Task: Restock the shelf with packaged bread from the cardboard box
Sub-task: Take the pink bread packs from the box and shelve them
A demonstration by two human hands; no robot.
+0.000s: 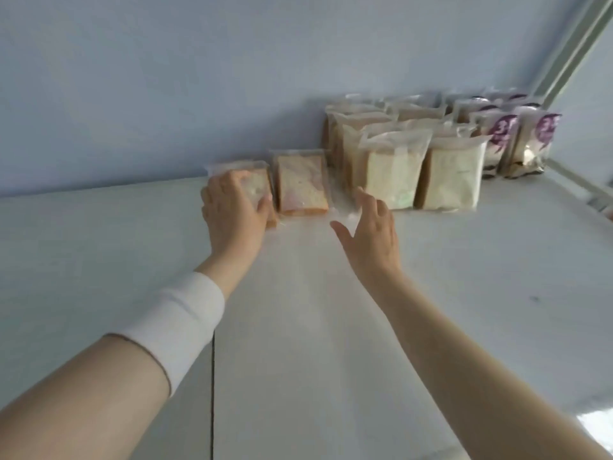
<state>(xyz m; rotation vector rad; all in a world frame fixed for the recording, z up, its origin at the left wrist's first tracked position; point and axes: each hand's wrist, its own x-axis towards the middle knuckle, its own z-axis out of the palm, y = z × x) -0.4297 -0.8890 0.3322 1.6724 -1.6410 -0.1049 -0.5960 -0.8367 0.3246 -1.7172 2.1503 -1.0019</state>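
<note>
On the shelf [298, 310], left hand [234, 210] is gripping a bread pack [257, 179], likely aligning it beside second pack [302, 184]. Right hand [373, 237] is hovering, fingers spread, empty.

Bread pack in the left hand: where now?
Head view, centre-left: the bread pack sits on the shelf by the back wall, held by the left hand, just left of a second clear-wrapped pack.

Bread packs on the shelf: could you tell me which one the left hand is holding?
The leftmost pack, at the row's open end; only it has the left hand gripping it.
</note>
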